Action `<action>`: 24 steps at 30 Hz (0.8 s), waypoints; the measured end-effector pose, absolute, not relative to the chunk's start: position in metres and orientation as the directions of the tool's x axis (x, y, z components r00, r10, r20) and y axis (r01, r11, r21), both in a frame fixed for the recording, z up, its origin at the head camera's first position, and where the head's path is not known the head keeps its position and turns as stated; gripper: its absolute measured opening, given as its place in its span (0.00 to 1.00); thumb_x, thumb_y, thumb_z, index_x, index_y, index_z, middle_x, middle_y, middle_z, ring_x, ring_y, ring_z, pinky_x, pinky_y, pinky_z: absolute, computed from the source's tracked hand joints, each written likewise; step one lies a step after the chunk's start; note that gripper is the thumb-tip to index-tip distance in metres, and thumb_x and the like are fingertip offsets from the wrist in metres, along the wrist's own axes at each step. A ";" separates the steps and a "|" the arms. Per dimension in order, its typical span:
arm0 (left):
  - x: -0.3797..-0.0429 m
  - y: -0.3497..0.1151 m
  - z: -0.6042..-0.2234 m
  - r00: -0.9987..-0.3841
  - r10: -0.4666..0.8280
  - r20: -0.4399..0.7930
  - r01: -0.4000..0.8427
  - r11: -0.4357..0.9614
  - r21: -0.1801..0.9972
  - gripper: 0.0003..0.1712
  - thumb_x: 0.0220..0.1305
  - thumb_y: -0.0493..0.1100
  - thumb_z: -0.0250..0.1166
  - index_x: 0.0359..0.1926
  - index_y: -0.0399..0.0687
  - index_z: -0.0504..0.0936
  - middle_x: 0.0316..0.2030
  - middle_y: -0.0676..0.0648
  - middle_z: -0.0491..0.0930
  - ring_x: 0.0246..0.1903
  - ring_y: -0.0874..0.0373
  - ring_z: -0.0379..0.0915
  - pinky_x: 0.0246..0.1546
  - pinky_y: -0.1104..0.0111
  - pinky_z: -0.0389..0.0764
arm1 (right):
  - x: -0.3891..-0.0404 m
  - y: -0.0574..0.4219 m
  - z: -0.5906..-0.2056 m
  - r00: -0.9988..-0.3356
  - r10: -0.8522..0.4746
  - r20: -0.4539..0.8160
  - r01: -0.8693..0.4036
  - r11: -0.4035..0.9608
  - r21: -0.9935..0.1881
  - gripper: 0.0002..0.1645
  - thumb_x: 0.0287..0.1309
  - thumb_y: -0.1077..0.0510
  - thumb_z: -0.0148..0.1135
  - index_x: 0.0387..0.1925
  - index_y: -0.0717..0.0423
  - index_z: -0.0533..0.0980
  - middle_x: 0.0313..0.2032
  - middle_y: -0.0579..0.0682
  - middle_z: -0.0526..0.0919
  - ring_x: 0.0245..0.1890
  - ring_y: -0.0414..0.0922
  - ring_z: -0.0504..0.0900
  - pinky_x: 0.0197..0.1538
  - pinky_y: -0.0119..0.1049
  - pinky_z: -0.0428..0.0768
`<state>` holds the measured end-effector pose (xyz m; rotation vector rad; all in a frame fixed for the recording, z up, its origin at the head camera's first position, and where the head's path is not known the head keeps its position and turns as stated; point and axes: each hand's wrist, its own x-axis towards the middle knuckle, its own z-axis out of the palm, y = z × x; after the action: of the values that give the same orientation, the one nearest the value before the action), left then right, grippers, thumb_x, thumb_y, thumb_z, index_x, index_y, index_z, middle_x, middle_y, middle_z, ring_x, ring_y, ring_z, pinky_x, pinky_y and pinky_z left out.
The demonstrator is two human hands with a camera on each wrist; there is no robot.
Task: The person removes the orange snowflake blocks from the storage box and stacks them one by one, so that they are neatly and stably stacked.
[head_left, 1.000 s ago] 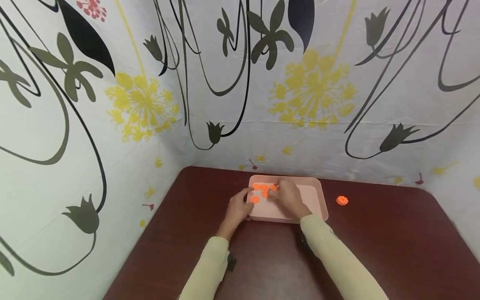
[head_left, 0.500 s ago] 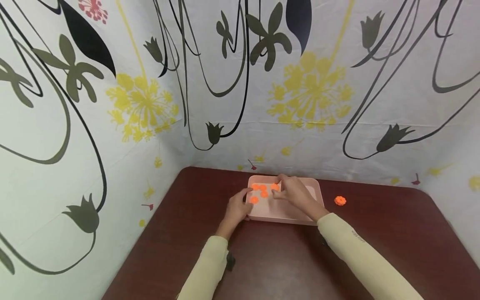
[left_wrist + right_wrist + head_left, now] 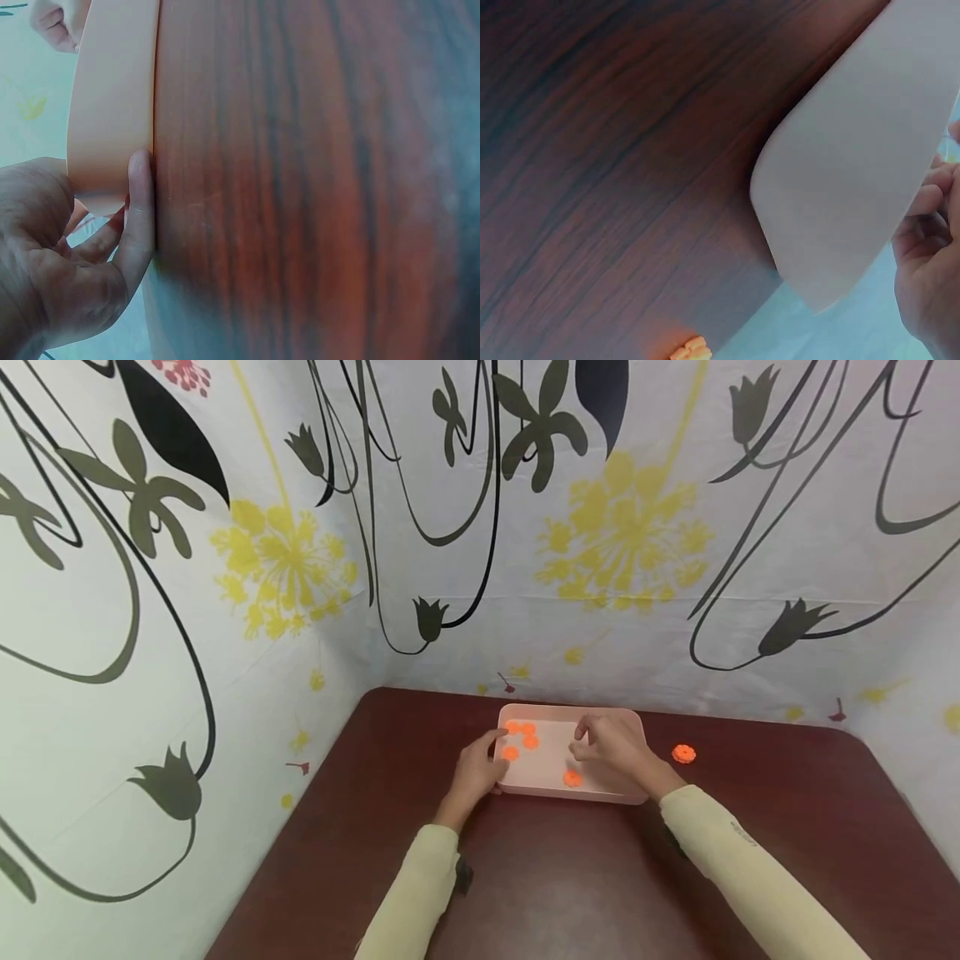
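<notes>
My left hand (image 3: 477,770) holds the left end of a shallow pink tray (image 3: 630,714). In the left wrist view a finger lies along the tray's outer wall (image 3: 112,90). Inside the tray, several small orange flower-shaped pieces (image 3: 530,742) lie in a loose group at the left. Another orange flower-shaped piece (image 3: 572,778) is near the front wall. My right hand (image 3: 613,745) hovers over the tray's right half, its thumb and index finger bent with a gap and nothing visible between them. The right wrist view shows its other fingers curled, partly hidden behind the tray wall.
To the right of the tray, one more orange flower-shaped piece (image 3: 684,753) sits on the dark wooden table (image 3: 555,877). A patterned cloth (image 3: 465,568) hangs behind the table's back edge and along its left side.
My right hand has moved right from the back of the tray. The orange piece that was at its fingertips now appears near the front wall. My left hand has stayed on the tray.
</notes>
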<state>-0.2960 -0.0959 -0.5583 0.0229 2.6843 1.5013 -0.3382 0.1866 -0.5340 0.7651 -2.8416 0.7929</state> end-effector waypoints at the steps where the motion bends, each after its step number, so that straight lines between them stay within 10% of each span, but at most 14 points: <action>1: -0.296 -0.096 -0.558 -0.998 0.042 -0.044 -0.016 0.520 0.854 0.35 0.67 0.34 0.65 0.73 0.60 0.76 0.53 0.38 0.81 0.13 0.56 0.75 0.15 0.66 0.84 | -0.336 0.187 -0.533 -0.863 -0.466 0.194 -0.499 0.728 -0.471 0.10 0.58 0.52 0.76 0.36 0.50 0.83 0.21 0.41 0.79 0.19 0.36 0.71 0.25 0.30 0.70; 8: -0.295 -0.095 -0.555 -0.997 0.036 -0.062 -0.035 0.512 0.858 0.35 0.68 0.34 0.64 0.74 0.60 0.74 0.39 0.38 0.81 0.13 0.56 0.75 0.15 0.65 0.84 | -0.316 0.190 -0.533 -0.816 -0.575 0.056 -0.546 0.735 -0.402 0.21 0.53 0.44 0.82 0.46 0.40 0.83 0.19 0.36 0.72 0.17 0.33 0.64 0.21 0.29 0.65; 24: -0.294 -0.094 -0.555 -0.999 0.033 -0.034 -0.012 0.524 0.851 0.35 0.66 0.32 0.64 0.73 0.58 0.76 0.62 0.38 0.78 0.13 0.57 0.74 0.15 0.65 0.84 | -0.309 0.199 -0.553 -0.825 -0.563 0.053 -0.495 0.673 -0.550 0.14 0.58 0.53 0.79 0.46 0.41 0.90 0.35 0.35 0.90 0.29 0.31 0.80 0.36 0.27 0.81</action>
<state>-0.2940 -0.0939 -0.5552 0.0183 2.7025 1.5102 -0.3086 0.1986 -0.5531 0.9473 -2.9831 0.9219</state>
